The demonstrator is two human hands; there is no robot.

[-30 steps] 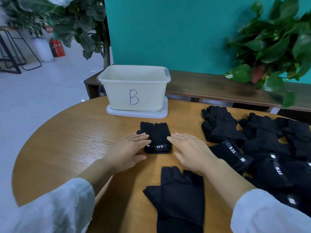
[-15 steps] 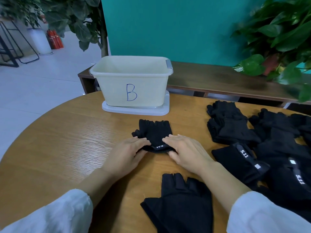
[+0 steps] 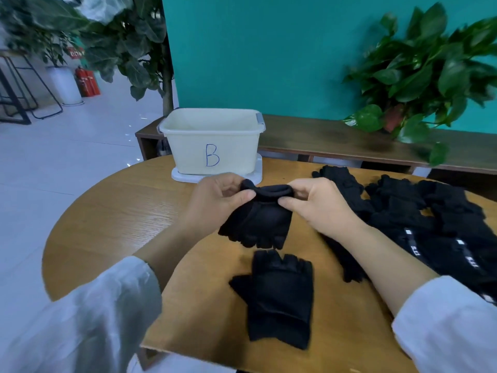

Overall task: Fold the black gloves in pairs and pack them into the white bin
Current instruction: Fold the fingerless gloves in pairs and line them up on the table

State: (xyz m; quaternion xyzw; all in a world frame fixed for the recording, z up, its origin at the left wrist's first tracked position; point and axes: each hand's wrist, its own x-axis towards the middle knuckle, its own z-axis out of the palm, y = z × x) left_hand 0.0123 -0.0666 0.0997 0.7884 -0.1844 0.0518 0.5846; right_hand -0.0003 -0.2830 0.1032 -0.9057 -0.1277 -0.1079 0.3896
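Head view, left to right.

Left hand: lifted off the tabletop, thumb and fingers pinching the left end of the rolled cuff of a black glove bundle. Closed on fabric, not wide.

Bundle: hangs between the two hands, cuff edge up, finger stubs dangling down toward the tabletop. Whether it is one glove or a pair laid together cannot be told; the black cloth hides the layers.

Bin: just beyond both hands, marked B, standing on its lid. No gloves visible in the part of its inside that shows.

Loose glove: flat on the tabletop below the hands, near the body, untouched.

Right hand: pinching the right end of the same cuff, fingers curled on it.

Pile: right of the right hand, many black gloves heaped and overlapping.

Risks, judged:
- The hold is on the cuff edge only. If either pinch slackens, the hanging part may unfold or a layer may slip out, undoing the fold.
- Dropping it into the bin from the rim could let it open on landing; lowering it in seems safer.
- The right sleeve lies over the pile edge; a reach forward may drag gloves off.
- All gloves look alike, so mismatched pairing is likely.
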